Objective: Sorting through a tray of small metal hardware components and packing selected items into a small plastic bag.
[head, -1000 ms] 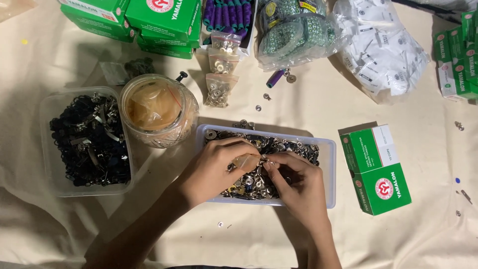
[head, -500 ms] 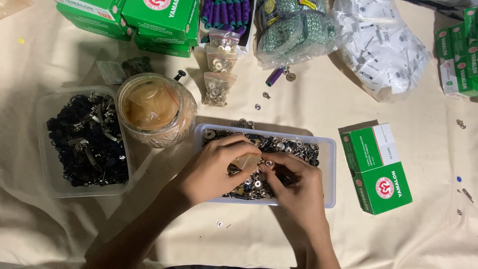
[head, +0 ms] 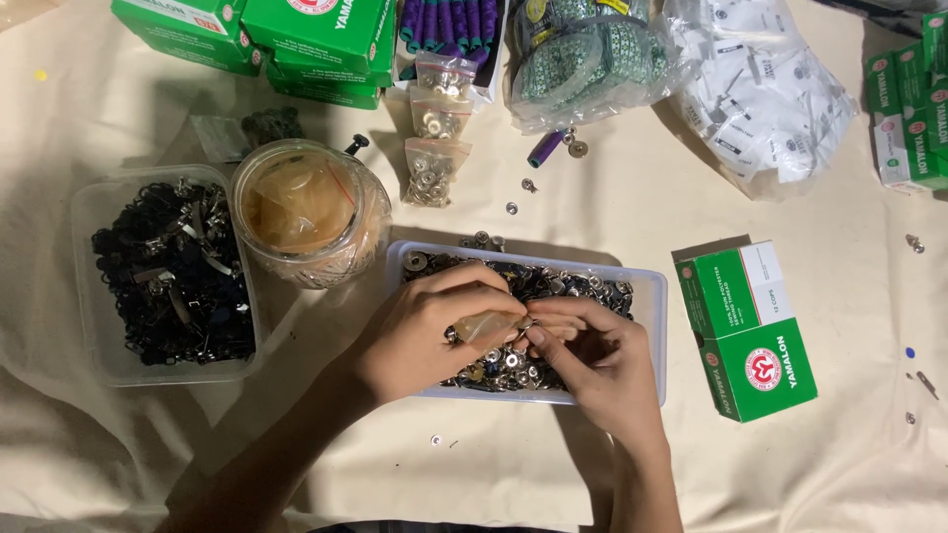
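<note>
Both hands work over a clear plastic tray (head: 652, 296) of small metal snap fasteners (head: 583, 288), which sits at the middle of the cloth-covered tabletop (head: 612, 212). The left hand (head: 427, 331) curls over the tray's near half, its fingers (head: 484, 296) pinched on a small clear plastic bag (head: 486, 325). The right hand (head: 602, 360) meets it from the tray's right side, fingers (head: 558, 334) closed on a tiny metal snap (head: 526, 323) held right at the bag's edge, just above the heap of fasteners.

Left of the tray stands a round clear jar (head: 308, 212) with crumpled plastic inside, and beyond it a second clear tray of black clips (head: 168, 271). Right of the tray lies a green and white rectangular carton (head: 748, 329) with a round red emblem. Behind the tray, at the far edge, are stacked green cartons (head: 267, 35), a pack of purple thread spools (head: 449, 22), three little clear bags of snaps (head: 434, 138), a bag of green patterned tape (head: 583, 54) and a large clear bag of white labels (head: 765, 89). More green cartons (head: 913, 114) stand at the far right. A few loose snaps (head: 521, 192) lie on the cloth behind the tray.
</note>
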